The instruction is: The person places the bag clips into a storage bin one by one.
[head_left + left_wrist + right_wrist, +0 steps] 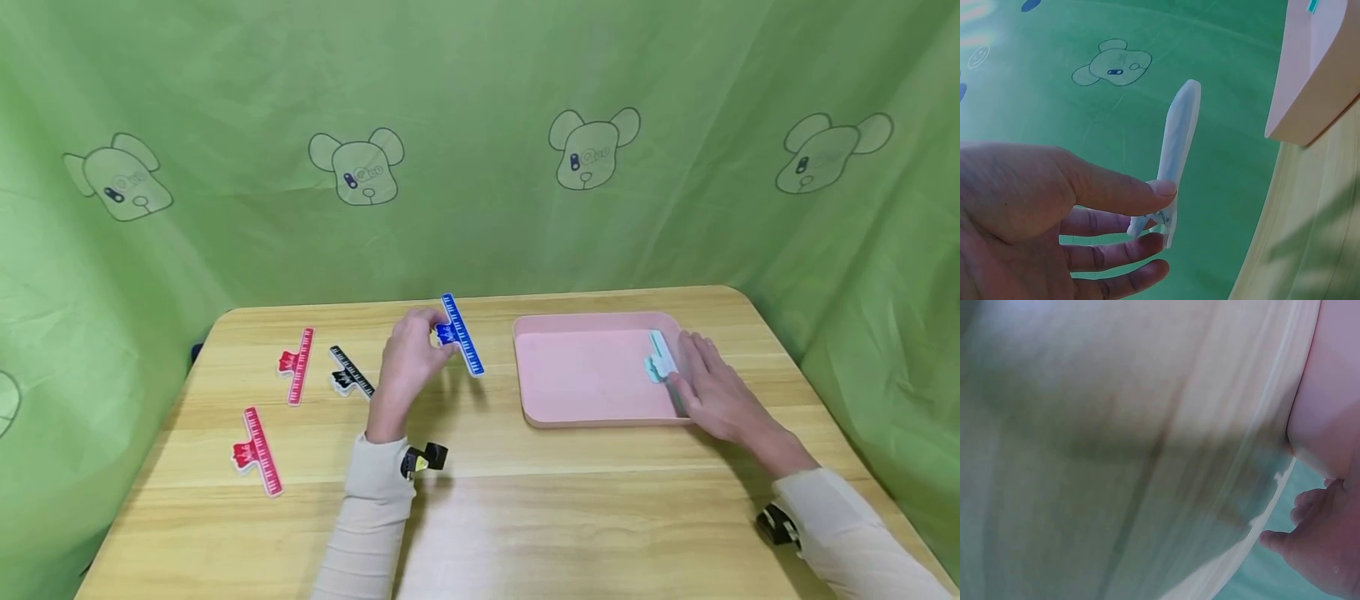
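Observation:
My left hand pinches a blue piano-key clip by its handle, between thumb and fingers, above the table left of the tray. In the left wrist view the pale back of this clip stands up past the thumb tip. At the right end of the pink tray, my right hand holds the side wall, thumb over the rim and fingers along the outside. Inside the tray, close to that thumb, lies a mint-green clip. The right wrist view shows several fingertips beside the tray wall.
Left of my left hand, a black clip lies partly hidden by the wrist. Two red clips lie farther left on the wooden table. A green curtain with printed bear heads surrounds the table's back and sides.

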Available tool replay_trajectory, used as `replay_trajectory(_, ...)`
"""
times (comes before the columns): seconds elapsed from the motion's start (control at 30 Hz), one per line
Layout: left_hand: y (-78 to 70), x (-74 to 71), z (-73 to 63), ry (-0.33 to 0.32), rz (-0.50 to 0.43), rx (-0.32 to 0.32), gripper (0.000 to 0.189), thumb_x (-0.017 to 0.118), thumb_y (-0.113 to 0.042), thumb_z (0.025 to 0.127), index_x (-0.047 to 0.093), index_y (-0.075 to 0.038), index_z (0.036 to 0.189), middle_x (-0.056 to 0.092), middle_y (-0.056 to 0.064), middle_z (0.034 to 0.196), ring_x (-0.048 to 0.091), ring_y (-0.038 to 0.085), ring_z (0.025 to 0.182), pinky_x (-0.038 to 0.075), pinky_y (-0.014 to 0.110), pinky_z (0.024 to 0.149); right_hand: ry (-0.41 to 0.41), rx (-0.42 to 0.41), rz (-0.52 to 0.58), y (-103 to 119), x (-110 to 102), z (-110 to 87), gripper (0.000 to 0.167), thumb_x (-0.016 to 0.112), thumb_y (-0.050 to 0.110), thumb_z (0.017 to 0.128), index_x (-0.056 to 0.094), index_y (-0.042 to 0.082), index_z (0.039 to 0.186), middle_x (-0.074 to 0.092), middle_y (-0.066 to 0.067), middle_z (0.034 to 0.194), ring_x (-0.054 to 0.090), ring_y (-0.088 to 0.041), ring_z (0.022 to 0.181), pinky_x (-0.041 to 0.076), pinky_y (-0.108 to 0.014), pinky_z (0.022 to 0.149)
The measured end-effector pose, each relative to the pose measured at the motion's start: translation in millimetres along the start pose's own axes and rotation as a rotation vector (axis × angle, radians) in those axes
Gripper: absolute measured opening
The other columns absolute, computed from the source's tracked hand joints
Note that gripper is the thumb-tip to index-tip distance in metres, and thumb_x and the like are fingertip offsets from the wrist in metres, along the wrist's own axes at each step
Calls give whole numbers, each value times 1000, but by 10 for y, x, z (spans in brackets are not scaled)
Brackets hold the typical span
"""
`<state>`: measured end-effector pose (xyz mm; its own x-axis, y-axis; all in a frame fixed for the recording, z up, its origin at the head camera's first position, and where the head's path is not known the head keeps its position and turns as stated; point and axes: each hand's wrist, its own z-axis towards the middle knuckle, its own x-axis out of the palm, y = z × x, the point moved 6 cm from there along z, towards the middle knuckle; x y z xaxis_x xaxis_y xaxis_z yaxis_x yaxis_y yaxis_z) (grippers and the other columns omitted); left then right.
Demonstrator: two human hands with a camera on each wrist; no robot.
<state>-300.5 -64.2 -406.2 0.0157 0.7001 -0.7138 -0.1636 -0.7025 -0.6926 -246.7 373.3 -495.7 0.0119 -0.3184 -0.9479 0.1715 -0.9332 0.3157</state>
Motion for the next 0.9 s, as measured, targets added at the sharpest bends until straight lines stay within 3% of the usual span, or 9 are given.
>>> replay_trajectory(0.53,-59,81,-18,2,42,8,44,84,-11,85,68,-2,124,67,12,118,63,28,106,54,42,94,19,6,-3,26,-1,-8,72,32,35,111,1,-8,160,8,-38,162,8,-56,150,16,-71,117)
replay_trajectory(0.9,-169,162,-18,-12,45,52,45,85,-11,84,68,-2,125,67,12,122,63,28,108,53,43,96,14,2,6,12,-10,-8,72,33,35,111,1,-7,160,8,-38,163,8,-56,149,16,-71,116)
